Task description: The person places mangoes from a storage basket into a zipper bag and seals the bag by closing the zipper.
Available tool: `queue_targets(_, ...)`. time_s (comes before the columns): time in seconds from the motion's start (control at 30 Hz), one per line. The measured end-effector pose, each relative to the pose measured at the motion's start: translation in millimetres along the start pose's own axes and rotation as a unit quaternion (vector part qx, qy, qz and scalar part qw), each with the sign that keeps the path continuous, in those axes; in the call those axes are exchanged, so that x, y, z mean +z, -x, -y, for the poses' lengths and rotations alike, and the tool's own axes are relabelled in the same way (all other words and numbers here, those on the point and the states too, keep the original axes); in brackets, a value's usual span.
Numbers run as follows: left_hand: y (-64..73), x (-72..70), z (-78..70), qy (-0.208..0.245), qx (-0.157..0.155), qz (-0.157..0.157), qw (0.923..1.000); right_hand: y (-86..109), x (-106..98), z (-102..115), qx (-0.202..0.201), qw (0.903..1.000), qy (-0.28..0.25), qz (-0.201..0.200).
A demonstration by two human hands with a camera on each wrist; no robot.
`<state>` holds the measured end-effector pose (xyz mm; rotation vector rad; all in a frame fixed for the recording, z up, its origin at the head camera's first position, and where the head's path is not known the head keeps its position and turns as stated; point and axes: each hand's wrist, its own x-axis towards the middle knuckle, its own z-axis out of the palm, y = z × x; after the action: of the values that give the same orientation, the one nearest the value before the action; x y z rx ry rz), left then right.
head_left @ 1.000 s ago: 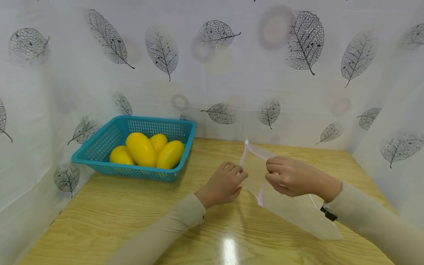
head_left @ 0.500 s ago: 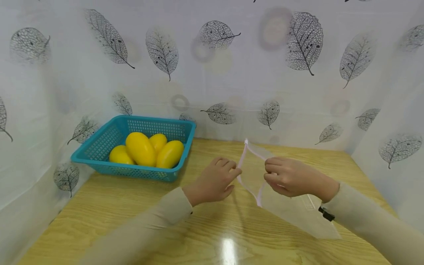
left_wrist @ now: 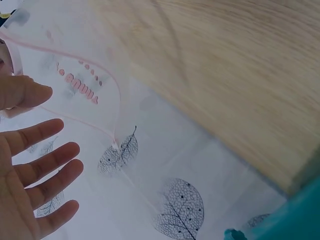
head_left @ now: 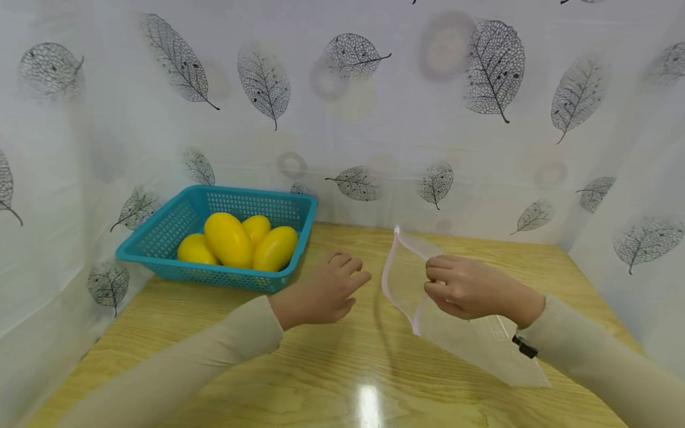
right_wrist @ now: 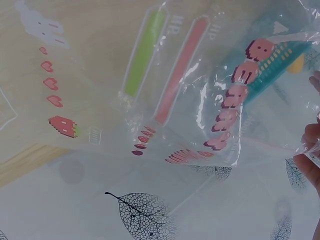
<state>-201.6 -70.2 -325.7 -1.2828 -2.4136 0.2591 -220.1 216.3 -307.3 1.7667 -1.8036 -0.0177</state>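
Observation:
My right hand pinches the near edge of a clear zip-lock bag at its mouth. The bag's pink zip strip bows apart, so the mouth gapes toward the left, while its body slants down to the right. Printed letters, hearts and green and red bars show on the bag in the right wrist view. My left hand holds nothing, its fingers spread, between the bag's mouth and a blue plastic basket. In the left wrist view, the fingers of the left hand are apart from the bag.
Several smooth yellow oval fruits lie in the basket at the left back of the wooden table. A white curtain printed with dark leaves surrounds the table at the back and sides.
My left hand has let go of the bag's mouth edge and moved left toward the basket. My right hand still grips the bag, almost unmoved. The mouth stays spread.

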Motion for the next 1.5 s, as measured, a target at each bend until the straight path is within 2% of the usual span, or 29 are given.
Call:
queue_targets(0.1, 3.4, -2.5, 5.7, 0.009, -0.001, 0.012, 0.9999, 0.3, 0.4, 0.2, 0.001, 1.0, 0.001, 0.001)
queue_targets(0.43, 9.8, -13.1, 36.4, 0.041, -0.007, 0.014, 0.999, 0.2, 1.3, -0.6, 0.002, 1.0, 0.003, 0.001)
queue_targets(0.77, 20.3, -14.3, 73.6, 0.012, 0.007, 0.021, 0.9997, 0.6, 2.5, -1.6, 0.002, 1.0, 0.002, 0.003)
queue_targets(1.1, 33.9, -21.4, 112.2, -0.026, 0.013, 0.07, 0.9971, 0.8, -0.7, -1.5, 0.016, 0.9995, 0.001, 0.027)
queue_targets(1.5, 61.5, -16.4, 165.8, -0.03, -0.038, 0.127, 0.9907, 1.7, -3.2, -0.5, 0.027, 0.9983, -0.004, 0.051)
